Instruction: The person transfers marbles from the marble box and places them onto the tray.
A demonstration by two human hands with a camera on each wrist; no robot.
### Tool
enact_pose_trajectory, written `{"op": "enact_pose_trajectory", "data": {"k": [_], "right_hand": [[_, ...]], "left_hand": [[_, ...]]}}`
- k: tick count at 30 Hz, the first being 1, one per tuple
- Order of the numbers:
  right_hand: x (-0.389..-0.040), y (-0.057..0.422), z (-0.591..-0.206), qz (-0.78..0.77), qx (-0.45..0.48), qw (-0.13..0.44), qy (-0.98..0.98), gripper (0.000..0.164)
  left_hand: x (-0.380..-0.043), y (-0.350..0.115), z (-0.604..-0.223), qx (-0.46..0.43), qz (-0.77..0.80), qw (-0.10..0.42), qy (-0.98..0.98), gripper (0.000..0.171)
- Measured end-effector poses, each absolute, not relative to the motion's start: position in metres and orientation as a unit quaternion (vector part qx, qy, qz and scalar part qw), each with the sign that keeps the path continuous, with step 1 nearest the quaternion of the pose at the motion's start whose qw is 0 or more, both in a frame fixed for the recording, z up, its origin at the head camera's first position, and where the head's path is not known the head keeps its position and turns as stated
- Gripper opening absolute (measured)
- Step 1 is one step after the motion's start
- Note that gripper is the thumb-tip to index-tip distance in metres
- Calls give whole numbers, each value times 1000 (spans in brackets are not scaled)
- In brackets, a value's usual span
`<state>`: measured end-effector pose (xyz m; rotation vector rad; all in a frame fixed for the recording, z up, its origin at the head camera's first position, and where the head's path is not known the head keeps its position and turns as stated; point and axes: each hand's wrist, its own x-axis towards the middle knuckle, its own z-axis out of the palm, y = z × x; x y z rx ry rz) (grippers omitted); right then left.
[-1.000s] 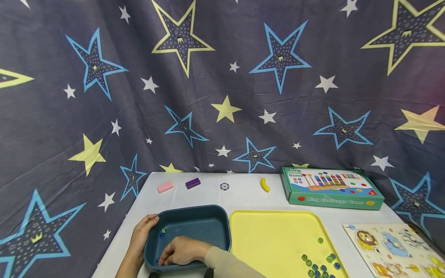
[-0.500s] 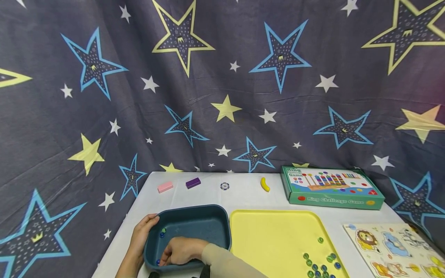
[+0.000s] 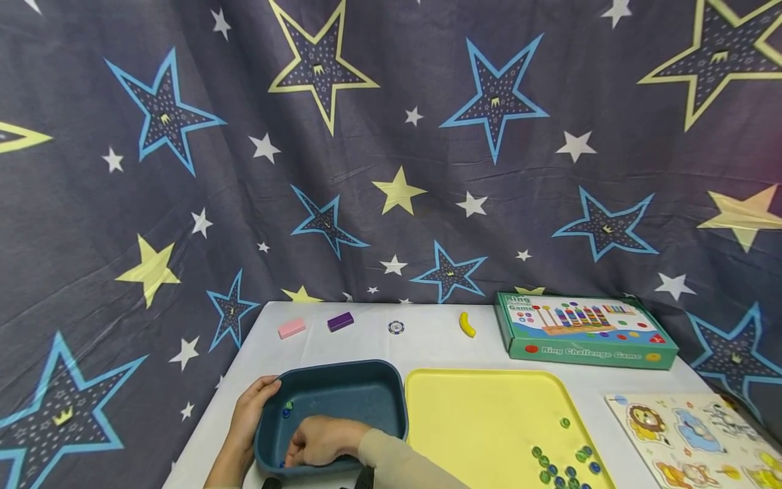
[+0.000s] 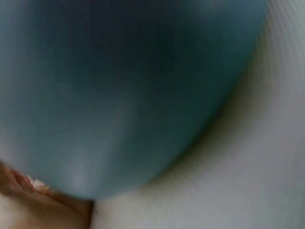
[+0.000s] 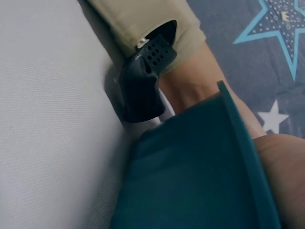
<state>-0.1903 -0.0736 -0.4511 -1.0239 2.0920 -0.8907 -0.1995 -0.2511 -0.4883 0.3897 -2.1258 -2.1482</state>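
A dark teal plastic tub stands on the table, with a green marble and a blue marble side by side on its floor near the left wall. My left hand grips the tub's left rim. Inside the tub my right hand reaches down to the near left corner, its curled fingers pinching another blue marble, mostly hidden by the fingertips. The left wrist view shows the tub's blurred outer wall; in the right wrist view the tub wall hides the fingers.
To the right lies a yellow tray with several green and blue marbles. Farther back are a pink block, a purple block, a poker chip, a toy banana and a green game box. An animal puzzle board sits far right.
The right fingertips have closed in on the blue marble in the near left corner, covering more of it; it has shifted slightly right. The left hand keeps its hold on the rim.
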Motion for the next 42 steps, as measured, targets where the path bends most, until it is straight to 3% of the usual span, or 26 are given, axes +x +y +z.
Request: {"op": "enact_pose_trajectory", "data": {"k": [12,31,42], "right_hand": [[-191,-48,-449,-443,-367,264,774,7],[-197,32,-434,-491,-347,99,793,9],[-206,75,-431,-576,-235,113,774,10]], "left_hand": [[-200,-251,-485,146,-715,37,-682,30],[-203,-253,-488,152,-692,32,-705,30],[-202,-251,-482,156,-699,30,-697,28]]}}
